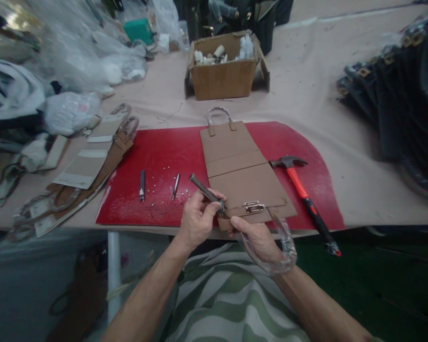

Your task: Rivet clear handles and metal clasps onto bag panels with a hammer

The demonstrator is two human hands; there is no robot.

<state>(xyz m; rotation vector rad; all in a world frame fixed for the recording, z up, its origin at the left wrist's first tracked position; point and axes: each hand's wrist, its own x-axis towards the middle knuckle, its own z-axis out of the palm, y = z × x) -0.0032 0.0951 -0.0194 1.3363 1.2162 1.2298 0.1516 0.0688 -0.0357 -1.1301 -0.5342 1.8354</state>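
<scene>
A tan bag panel (235,164) lies on a red mat (157,152), one handle (219,114) at its far end and a metal clasp (254,207) near its close end. My left hand (199,218) is closed on a dark metal tool (204,187), whose lower end is at the panel's near left corner. My right hand (258,237) pinches the panel's near edge just right of the tool. A plastic-wrapped handle (288,244) loops around my right wrist. What the tool's tip touches is too small to tell.
A claw hammer (299,185) lies right of the panel. Left of it are a thin punch (176,186), a flat metal tool (141,185) and scattered small bits. A cardboard box (223,78) stands behind, bag pieces (89,166) lie left, dark bags (395,104) are piled right.
</scene>
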